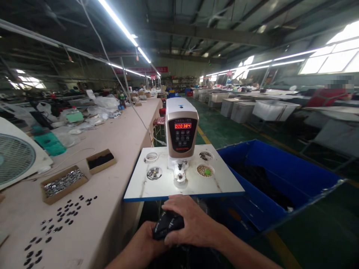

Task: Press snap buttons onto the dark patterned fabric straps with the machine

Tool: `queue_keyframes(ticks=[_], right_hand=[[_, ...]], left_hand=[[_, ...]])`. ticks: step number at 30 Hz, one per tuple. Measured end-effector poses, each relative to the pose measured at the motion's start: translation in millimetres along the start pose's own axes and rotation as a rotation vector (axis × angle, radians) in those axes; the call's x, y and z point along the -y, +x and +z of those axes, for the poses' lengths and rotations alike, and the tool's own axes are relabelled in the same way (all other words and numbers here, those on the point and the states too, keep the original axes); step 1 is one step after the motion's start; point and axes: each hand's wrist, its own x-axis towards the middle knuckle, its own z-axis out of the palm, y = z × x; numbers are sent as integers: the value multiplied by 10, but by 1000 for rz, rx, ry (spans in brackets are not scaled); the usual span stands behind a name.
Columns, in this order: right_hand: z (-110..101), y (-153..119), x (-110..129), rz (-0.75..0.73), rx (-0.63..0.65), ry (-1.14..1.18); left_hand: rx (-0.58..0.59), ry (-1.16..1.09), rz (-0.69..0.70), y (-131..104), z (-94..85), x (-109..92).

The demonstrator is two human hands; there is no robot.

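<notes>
My left hand (149, 239) is closed around the lower left side of a black bundle with white lettering (168, 223), which looks like folded fabric. From above, my right hand (193, 220) grips the same bundle, thumb in front and fingers across its top. Both hands are just below the front edge of a white machine table (162, 191). On that table stands a white snap-button press (182, 129), its red display lit at 000384. Round wells around it hold small metal parts (154, 173) and gold-coloured parts (202, 171) with a green piece.
On the long table (123, 149) at left are a cardboard box of metal parts (64, 183), a box of black pieces (101, 160), scattered dark discs (63, 215) and a fan (19, 153). A blue bin (305, 175) holds dark material at right. A person (328, 95) is far right.
</notes>
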Motion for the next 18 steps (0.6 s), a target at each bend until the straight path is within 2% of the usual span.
queue_keyframes(ticks=[2,5,8,13,18], right_hand=[[-16,-105,12,-116,139,-298],[-97,-70,-95,41,164,-349],[-198,44,-234,146,125,-316],[-285,182,-366,212,34,-174],[-322,255,-398,241,35,-79]], left_hand=[[79,147,108,202,-128,-207],[121,337,209,448,-267,-492],[132,447,235,645,-324,-662],[112,400,277,924,-331,-683],[235,178,256,1054,-309,-615]])
